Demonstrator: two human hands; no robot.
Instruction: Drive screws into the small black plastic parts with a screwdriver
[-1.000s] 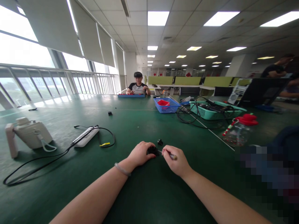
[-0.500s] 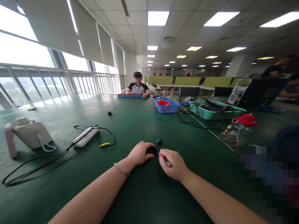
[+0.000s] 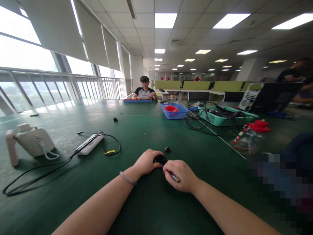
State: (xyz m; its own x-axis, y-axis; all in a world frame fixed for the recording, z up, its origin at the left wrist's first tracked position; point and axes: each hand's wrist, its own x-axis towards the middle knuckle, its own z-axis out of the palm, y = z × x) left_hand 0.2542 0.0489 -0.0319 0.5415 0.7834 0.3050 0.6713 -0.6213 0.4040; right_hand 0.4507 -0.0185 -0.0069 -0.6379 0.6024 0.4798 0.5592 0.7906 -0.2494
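Note:
My left hand (image 3: 148,161) is closed around a small black object (image 3: 160,159) on the green table, thumb on its near side. Fingers cover part of that object, and its kind is hard to make out. In my right hand (image 3: 179,175) is a slim pen-like tool (image 3: 175,177), its brownish end sticking out toward me. The tool's other end meets the near side of the black object, or lies very close to it. Just beyond the hands rests a small black part (image 3: 167,149).
Another small black piece (image 3: 115,119) lies farther off. To the left are a white power bank (image 3: 90,144) with a black cable and a beige bottle (image 3: 35,140). Blue (image 3: 174,112) and green (image 3: 220,120) baskets and a red-capped jar (image 3: 251,138) stand right. A person (image 3: 144,91) sits opposite.
My right hand has shifted slightly down and left, and the tool now points to the near side of the black object. The left hand keeps its grip.

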